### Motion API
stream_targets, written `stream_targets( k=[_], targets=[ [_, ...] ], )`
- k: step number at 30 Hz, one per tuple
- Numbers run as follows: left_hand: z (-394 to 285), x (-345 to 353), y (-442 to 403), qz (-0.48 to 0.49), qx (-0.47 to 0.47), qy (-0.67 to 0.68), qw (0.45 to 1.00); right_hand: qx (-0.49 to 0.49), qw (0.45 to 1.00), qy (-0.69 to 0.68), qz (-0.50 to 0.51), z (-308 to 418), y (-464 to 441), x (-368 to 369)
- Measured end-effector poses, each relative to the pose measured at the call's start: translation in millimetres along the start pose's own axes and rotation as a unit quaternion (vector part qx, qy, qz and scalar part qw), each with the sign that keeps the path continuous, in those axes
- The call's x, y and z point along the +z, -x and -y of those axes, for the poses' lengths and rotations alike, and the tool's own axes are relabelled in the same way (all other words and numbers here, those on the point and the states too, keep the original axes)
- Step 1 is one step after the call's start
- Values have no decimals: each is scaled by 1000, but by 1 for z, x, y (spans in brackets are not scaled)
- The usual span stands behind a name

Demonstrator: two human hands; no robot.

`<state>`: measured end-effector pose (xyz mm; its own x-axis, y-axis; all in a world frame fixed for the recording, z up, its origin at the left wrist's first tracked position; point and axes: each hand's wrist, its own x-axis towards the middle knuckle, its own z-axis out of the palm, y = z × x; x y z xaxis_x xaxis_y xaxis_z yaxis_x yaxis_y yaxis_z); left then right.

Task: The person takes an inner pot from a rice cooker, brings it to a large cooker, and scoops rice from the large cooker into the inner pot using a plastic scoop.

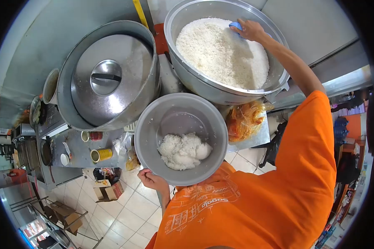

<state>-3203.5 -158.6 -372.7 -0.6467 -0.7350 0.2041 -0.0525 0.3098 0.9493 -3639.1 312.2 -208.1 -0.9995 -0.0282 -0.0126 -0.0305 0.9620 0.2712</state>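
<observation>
My left hand (pixel 153 181) grips the near left edge of a round grey basin (pixel 147 128), held against my front. Clumps of cooked white rice (pixel 180 151) lie in the bottom of that basin. Up at the back right, my right hand (pixel 252 31) is closed on a small blue scoop (pixel 236 25), only part of which shows. The scoop touches the white rice (pixel 212 52) near the far right side of a large metal pot (pixel 179 68). My fingers hide much of the scoop, so its exact shape is unclear.
Left of the basin stands a big deep pot (pixel 153 83) with a metal lid (pixel 85 89) lying inside its rim. A plastic bag of orange food (pixel 246 120) sits right of the basin. A yellow can (pixel 101 155) stands on the counter; a cardboard box (pixel 108 191) is on the tiled floor.
</observation>
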Motion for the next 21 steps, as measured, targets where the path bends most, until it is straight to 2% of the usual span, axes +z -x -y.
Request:
stream_targets(
  k=[5,13,19,21],
  targets=[
    [-5,1,1,8,11,3,1000,-49,998,-37,-16,-5,16,1],
    [-12,4,2,-10,18,-5,1000,-138,983,-29,121,28,50,-10],
    [-15,5,2,-21,25,11,999,-178,976,-36,124,57,89,-26],
    [-14,5,2,-30,14,23,999,-192,966,-32,170,68,95,-31]
  ],
)
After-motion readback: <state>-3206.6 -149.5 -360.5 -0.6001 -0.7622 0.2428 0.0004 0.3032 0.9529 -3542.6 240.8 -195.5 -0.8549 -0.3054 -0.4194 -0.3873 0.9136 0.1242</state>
